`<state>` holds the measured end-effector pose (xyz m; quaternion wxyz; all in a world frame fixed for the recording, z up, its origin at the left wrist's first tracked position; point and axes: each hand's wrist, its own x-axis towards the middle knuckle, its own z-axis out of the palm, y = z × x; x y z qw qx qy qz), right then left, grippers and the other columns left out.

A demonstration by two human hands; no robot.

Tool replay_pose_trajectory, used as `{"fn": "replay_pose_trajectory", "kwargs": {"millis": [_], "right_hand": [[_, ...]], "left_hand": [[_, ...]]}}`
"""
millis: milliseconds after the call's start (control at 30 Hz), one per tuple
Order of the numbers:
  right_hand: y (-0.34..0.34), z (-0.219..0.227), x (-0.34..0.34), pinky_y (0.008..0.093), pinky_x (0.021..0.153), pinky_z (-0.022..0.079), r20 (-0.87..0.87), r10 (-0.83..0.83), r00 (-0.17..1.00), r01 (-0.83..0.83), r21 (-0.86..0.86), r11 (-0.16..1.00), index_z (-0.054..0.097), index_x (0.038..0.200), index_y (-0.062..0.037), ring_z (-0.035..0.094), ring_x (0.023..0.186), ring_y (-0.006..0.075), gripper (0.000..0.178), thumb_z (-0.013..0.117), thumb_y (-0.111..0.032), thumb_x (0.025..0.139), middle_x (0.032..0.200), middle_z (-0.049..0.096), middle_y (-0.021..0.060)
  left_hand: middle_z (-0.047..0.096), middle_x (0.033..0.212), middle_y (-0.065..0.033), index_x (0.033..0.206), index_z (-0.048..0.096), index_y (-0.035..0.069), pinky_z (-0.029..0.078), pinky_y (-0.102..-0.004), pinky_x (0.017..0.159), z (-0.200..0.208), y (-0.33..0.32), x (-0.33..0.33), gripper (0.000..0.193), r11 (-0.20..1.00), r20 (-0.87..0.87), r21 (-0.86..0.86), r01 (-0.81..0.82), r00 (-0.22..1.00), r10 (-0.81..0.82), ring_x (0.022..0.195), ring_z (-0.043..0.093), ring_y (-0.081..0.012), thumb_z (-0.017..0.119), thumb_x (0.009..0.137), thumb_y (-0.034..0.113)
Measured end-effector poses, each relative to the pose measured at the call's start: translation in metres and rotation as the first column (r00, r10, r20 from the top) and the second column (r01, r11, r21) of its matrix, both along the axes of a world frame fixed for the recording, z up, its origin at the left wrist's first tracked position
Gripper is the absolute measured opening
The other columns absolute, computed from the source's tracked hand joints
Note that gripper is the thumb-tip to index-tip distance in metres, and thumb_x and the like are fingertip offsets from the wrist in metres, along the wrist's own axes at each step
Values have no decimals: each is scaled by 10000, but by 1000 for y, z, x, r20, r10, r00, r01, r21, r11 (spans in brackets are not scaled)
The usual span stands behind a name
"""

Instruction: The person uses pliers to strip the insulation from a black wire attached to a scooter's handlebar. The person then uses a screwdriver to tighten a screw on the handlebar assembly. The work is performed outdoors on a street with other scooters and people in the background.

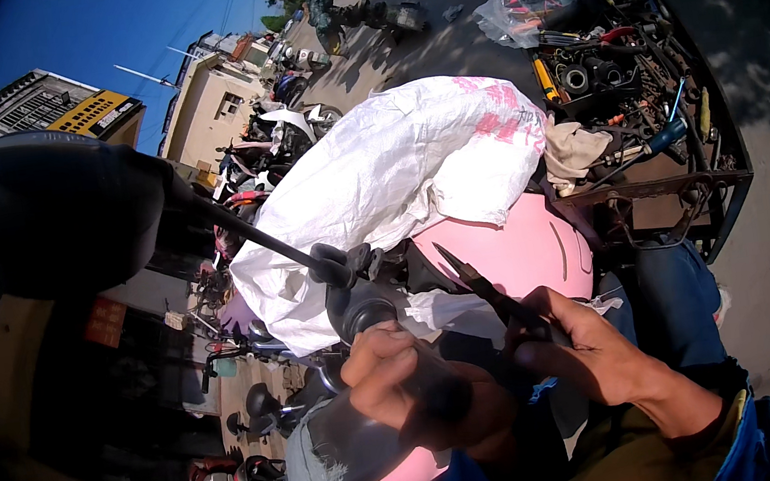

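Note:
My left hand [399,380] is closed round a black handlebar grip [363,313], its fingers curled over it and partly in shadow. Just above this hand, a stem rises from the bar to a large black rear-view mirror [51,211] at the upper left. In my right hand [588,345] is a pair of dark needle-nose pliers [484,288], its pointed tip aimed up and left over a pink body panel [512,248]. The tip appears clear of the panel. A white woven sack [385,163] with red print drapes over the vehicle's front.
An open metal toolbox [732,146] crowded with tools stands at the right, a clear plastic bag [511,15] at its far corner. A beige rag [578,152] hangs near its edge. Parked scooters [288,132] line the left side. Farther off, a person [321,15] is beside a motorcycle [390,16].

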<state>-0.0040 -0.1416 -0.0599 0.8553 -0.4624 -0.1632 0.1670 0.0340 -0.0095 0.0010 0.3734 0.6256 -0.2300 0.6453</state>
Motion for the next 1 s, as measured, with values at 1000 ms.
{"fn": "replay_pose_trajectory", "kwargs": {"millis": [1000], "right_hand": [[-27,16,54,290,802,479,207,372,905,-383,13,924,579,1118,12,583,876,118,265,595,-223,997,962,623,78]], "left_hand": [[470,970,-114,939,434,41,352,-459,1036,-2,-17,-9,572,987,-53,-159,17,998,-26,989,473,-257,220,1058,558]]}}
